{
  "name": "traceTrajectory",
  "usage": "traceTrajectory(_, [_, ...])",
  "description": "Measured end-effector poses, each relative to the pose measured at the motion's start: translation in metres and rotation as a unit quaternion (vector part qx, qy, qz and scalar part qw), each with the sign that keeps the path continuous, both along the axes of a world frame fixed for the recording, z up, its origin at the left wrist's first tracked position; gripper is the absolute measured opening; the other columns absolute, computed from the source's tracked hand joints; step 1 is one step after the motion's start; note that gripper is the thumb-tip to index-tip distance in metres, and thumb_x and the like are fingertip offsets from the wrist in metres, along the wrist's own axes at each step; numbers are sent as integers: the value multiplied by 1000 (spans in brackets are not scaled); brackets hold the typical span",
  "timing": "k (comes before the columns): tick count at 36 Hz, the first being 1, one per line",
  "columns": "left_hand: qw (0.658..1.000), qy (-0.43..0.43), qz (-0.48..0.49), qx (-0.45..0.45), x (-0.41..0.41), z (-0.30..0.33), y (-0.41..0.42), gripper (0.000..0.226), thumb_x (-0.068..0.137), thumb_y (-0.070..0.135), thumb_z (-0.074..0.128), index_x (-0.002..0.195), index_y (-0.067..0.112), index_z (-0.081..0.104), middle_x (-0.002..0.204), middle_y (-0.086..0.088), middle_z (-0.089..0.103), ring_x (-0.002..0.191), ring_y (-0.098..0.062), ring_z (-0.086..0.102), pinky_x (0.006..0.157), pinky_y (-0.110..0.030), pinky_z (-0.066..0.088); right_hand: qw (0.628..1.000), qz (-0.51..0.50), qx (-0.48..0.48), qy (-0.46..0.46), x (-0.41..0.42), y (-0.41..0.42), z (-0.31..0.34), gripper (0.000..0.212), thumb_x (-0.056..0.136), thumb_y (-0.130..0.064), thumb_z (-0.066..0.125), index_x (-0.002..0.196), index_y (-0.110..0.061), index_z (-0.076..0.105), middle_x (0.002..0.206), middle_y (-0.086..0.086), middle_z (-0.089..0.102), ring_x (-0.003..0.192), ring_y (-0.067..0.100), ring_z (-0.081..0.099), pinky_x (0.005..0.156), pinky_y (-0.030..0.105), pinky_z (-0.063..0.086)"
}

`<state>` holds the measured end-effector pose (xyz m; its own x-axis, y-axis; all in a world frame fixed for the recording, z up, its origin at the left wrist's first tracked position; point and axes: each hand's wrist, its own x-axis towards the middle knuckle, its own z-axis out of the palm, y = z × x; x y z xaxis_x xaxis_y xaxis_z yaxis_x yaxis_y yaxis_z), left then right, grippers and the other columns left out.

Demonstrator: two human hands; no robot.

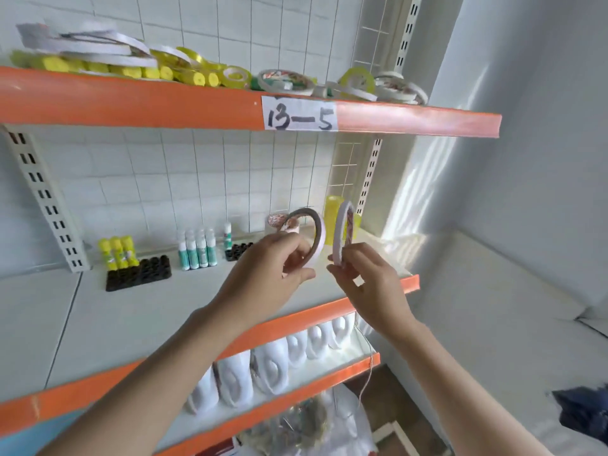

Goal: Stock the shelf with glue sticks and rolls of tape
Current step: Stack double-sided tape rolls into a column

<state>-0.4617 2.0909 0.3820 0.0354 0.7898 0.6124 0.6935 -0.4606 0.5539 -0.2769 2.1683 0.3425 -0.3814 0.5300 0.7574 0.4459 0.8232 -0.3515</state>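
Your left hand grips one roll of tape and your right hand pinches a second roll — both rolls upright, just apart, above the middle shelf where the glue sticks stand.

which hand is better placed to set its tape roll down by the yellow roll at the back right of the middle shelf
Right, probably. The right hand pinches its tape roll upright almost directly in front of the yellow roll. The left hand grips its roll farther left and would have to cross over.
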Motion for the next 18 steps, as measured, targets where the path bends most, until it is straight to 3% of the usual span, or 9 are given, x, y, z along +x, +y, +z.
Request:
traceTrajectory(4, [995,59,54,-55,-19,-39,21,21,76,13,78,82,12,59,72,13,45,73,-11,42,65,-27,36,999,8,-31,-25,-14,26,-35,8,87,-13,70,90,-7,65,89,-9,54,66,-5,50,63,17,48])
traceTrajectory(9, [982,100,96,-125,-34,-80,47,20,78,14,75,79,19,56,79,9,48,81,-12,43,67,-28,33,994,24,-92,-44,-22,56,-75,14,84,-12,73,97,-11,69,88,-5,61,65,3,58,65,20,49])
traceTrajectory(18, [940,191,162,-232,-46,-126,95,11,83,17,71,85,14,61,88,9,48,97,-15,45,74,-30,37,973,45,-189,-125,-24,129,-125,14,83,-18,75,95,-13,71,87,-3,64,70,13,62,67,30,51])
